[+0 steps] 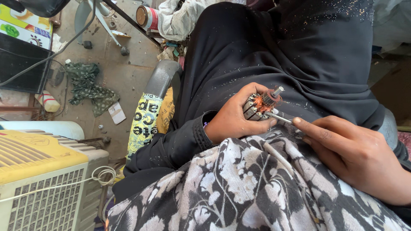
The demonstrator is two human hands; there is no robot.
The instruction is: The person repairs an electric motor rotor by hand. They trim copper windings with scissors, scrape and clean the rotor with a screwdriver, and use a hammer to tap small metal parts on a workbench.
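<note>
My left hand [233, 117] is wrapped around a small motor armature [262, 104], a metal core with copper windings and a short shaft pointing up and right. It rests on my lap, on black clothing [257, 47]. My right hand [359, 154] holds a thin metal tool [280, 117], index finger stretched along it, with the tip against the armature's windings. A black and white flowered cloth [257, 184] covers my legs below both hands. Bits of cut wire lie scattered on the black cloth.
A yellow and white air cooler [43, 179] with a coiled white cord stands at lower left. On the concrete floor [124, 64] lie a green rag [87, 83], a small bottle [48, 102] and a tin can [147, 17]. A chair arm [160, 77] sits left of my lap.
</note>
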